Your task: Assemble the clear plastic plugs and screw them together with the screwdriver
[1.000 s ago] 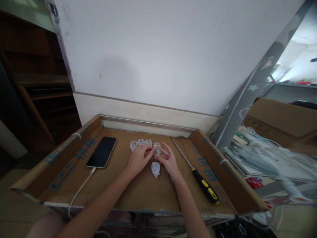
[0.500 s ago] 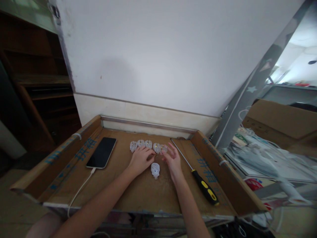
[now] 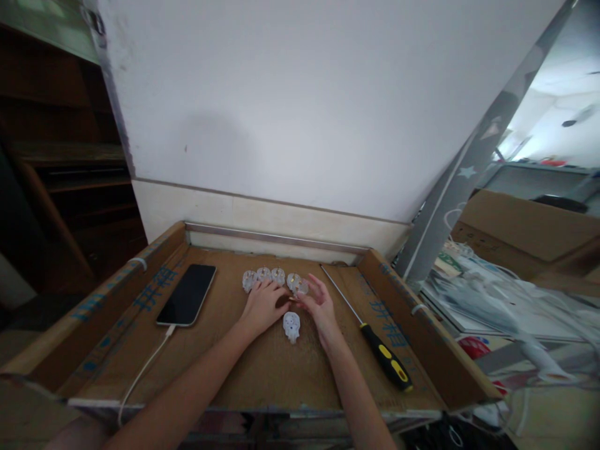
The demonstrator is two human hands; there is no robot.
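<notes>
Several clear plug pieces are rowed, likely for quick reach. Left hand is curled beside them, right hand cupped at row's end; whether anything's gripped can't be told. Whitish piece is set nearer, between wrists.

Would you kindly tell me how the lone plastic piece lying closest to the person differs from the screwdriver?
The plastic piece is pale, while the screwdriver has a black-and-yellow handle. The plastic piece is small and compact; the screwdriver is far longer. The plastic piece lies left of the right forearm, the screwdriver right of it. Both lie on brown cardboard, unheld.
</notes>
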